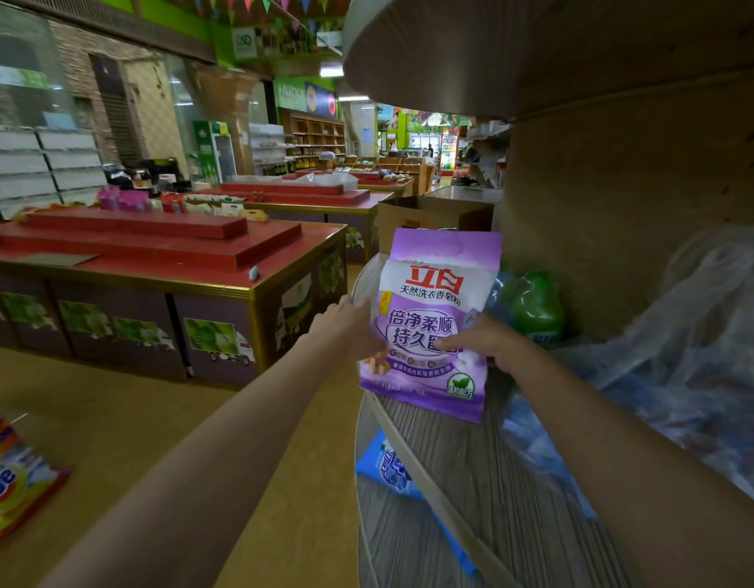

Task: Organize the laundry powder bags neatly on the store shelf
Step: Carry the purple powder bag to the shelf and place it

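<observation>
Both hands up at the rounded store shelf, a curved board with a grey, streaked wood-grain face and a pale raised lip along its edge. Held upright between them: a purple laundry powder bag, glossy soft plastic, flat-sealed at the top, plump in the middle, white band with red characters across the upper part and a green leaf badge low on the right corner. Bottom edge of the bag just over the shelf lip; cannot tell whether touching.

Left hand against the bag's left edge, fingers wrapped behind it, so a closed grip on the bag. Right hand on the bag's right side, thumb pressed flat across the printed front, remaining fingers hidden behind; likewise a closed grip on the bag. Bag thus pinched from both sides, centred between the two grips.

Behind and right, on the same shelf: a green bag, shiny and rounded, and crinkled clear plastic wrap over bluish packs. On the tier below, a blue bag lying flat, partly under the lip. On the tan floor far left, an orange-and-white bag. Beyond, a red-topped worktop with gold trim and a brown cardboard box.
</observation>
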Demonstrator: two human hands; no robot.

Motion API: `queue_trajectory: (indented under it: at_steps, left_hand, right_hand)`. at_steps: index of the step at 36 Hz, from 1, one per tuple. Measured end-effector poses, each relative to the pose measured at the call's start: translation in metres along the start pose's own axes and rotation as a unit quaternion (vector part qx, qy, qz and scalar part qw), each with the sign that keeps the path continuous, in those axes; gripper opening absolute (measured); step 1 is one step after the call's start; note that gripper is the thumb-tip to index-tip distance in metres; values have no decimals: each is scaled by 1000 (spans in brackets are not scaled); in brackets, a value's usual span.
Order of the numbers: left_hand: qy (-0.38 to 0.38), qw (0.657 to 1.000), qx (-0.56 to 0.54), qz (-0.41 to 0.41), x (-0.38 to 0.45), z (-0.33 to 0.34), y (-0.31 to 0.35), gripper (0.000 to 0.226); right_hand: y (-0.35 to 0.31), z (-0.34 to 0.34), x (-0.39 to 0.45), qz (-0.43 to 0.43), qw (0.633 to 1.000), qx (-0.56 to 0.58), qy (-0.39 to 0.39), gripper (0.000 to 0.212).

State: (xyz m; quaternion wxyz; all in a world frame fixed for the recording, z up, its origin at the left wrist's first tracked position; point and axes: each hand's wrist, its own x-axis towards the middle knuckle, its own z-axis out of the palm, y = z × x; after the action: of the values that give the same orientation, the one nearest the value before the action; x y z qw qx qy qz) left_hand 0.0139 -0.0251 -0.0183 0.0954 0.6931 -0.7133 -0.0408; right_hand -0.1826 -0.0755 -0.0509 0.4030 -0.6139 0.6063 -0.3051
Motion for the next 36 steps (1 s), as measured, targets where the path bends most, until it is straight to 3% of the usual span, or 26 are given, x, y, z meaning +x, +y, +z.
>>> queue_trajectory:
  at_steps: [7, 11, 14, 19, 26, 31, 36]
  left_hand:
    - [3, 1000, 24, -3, 1, 2, -15, 67]
    - [9, 1000, 28, -10, 1, 1, -22, 69]
    - [16, 999, 27, -11, -1, -3, -26, 71]
    - [19, 999, 22, -32, -5, -6, -38, 74]
    - [34, 996, 23, -74, -20, -14, -61, 66]
    - [45, 992, 23, -112, -40, -20, -91, 58]
    - [61, 984, 17, -165, -69, -30, -131, 58]
  right_hand:
    - [4, 9, 5, 26, 996, 85, 4, 60]
    - [-1, 17, 8, 22, 994, 106, 10, 90]
    - [-7, 22, 5, 17, 990, 142, -6, 57]
    - [-21, 28, 8, -12, 989, 147, -17, 44]
    - [-39, 49, 12, -41, 995, 93, 9, 46]
    - [-44, 88, 21, -66, 991, 109, -38, 75]
    - [-76, 136, -1, -95, 983, 133, -89, 71]
